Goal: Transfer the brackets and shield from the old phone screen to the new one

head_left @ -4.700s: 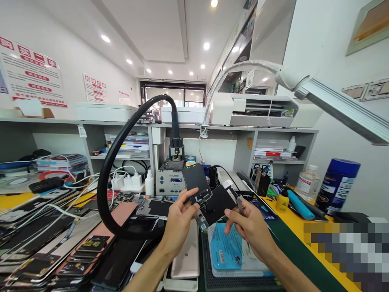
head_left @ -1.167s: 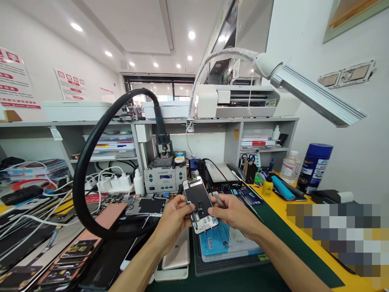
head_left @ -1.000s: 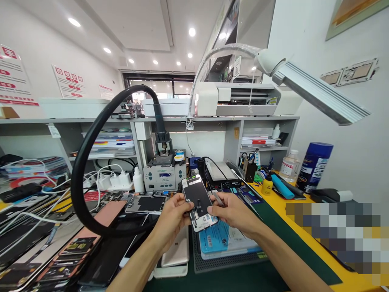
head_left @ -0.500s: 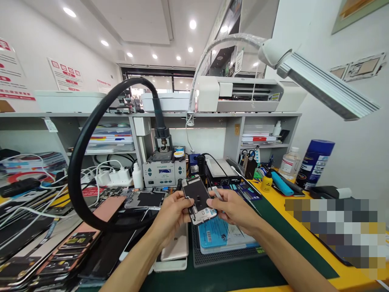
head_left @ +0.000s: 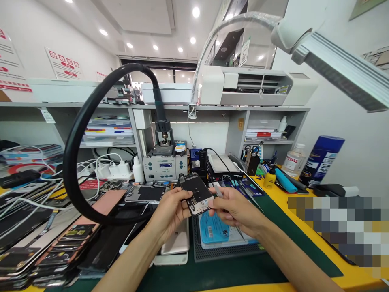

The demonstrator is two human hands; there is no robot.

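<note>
I hold a phone screen assembly (head_left: 196, 193), dark back side up, above the bench. My left hand (head_left: 168, 214) grips its left edge with the thumb on top. My right hand (head_left: 232, 209) pinches its right edge and also holds thin metal tweezers (head_left: 218, 192) between the fingers. Under both hands lies a blue packet (head_left: 214, 229) on a black ribbed mat (head_left: 225, 252).
A thick black hose (head_left: 79, 134) loops from a grey hot-air station (head_left: 164, 167). Phone screens and boards (head_left: 45, 239) are stacked at left. A lamp arm (head_left: 340, 69) hangs over the right. A blue can (head_left: 321, 161), bottles and tools stand at right on the yellow bench.
4.7 s ago the phone was hinged open in two halves; it is now closed flat in both hands. Over the last second the hands lowered it slightly, tilting it flatter.
</note>
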